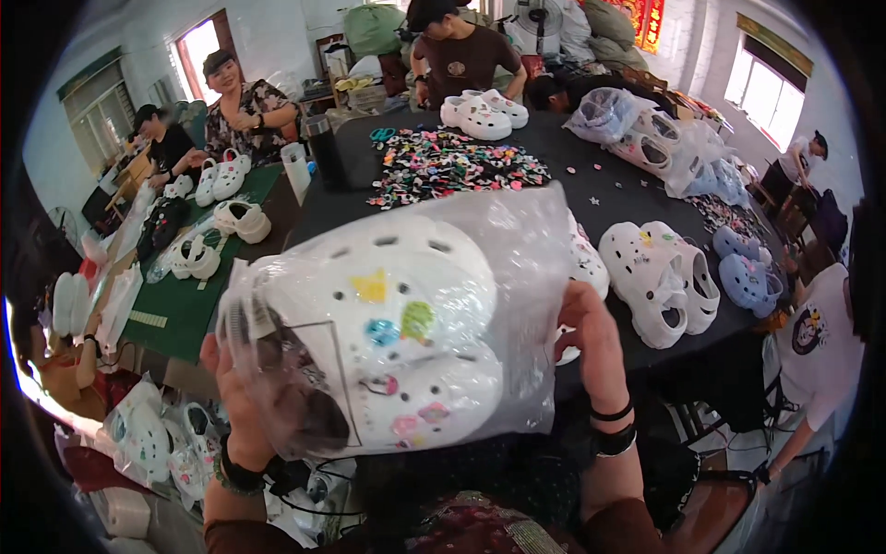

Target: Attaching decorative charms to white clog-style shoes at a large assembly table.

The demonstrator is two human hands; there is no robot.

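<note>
A clear plastic bag with a pair of white clogs inside is held up before me, above the near edge of the black table. Colourful charms sit in the clogs' holes. My left hand grips the bag's left end, its fingers partly hidden by the plastic. On the other side my right hand curls its fingers at the bag's right edge, with the fingertips partly behind it. Just beyond the right hand, another white clog with charms is mostly covered by the bag.
White clogs and blue clogs stand at right on the black table. A heap of small charms lies beyond the bag, near another white pair. Bagged clogs pile far right. Several people work around the tables.
</note>
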